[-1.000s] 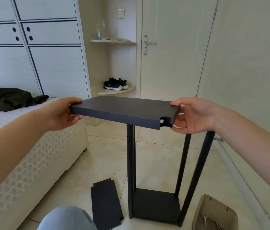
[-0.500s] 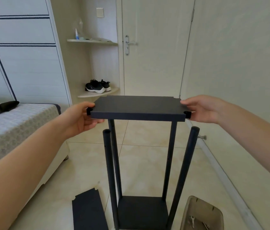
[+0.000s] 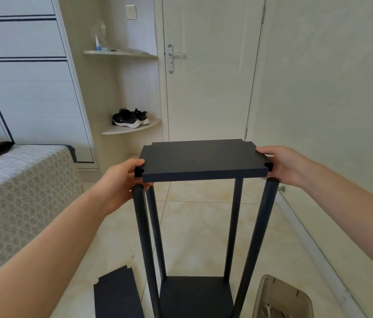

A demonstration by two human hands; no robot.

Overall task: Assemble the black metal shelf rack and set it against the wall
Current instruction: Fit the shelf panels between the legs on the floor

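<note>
— Where's the shelf board (image 3: 203, 159) right now?

— In the middle of the frame, held level in the air over the four poles (image 3: 143, 237). The left hand (image 3: 121, 180) is clamped on its left edge, thumb on top and fingers curled beneath. The right hand (image 3: 288, 166) grips the right edge near the front corner.

— And the part below?

— The poles rise from a bottom shelf (image 3: 195, 294) at lower centre. The two near ones end just under the board's front corners. The tops of the two far ones are hidden beneath it.

— So which step is this?

— I'd say fitting the top board onto the poles. The corners I can see each have a rounded notch (image 3: 139, 172). The front pair sit just above the near pole tops, and as far as I can tell they aren't seated yet.

— What does the next move need?

— All four notches have to be lined up over the poles together, then the board lowered evenly. The near poles look splayed outward in this view, so one may need nudging in.

— Anything else around?

— A spare board (image 3: 117, 294) lies on the floor (image 3: 192, 226) at lower left, and a tray (image 3: 281, 292) with small metal bits sits at lower right. There's a bed (image 3: 20, 180) on the left and a door (image 3: 208, 88) at upper centre. The wall (image 3: 329, 88) runs along the right, probably where the rack ends up.
</note>
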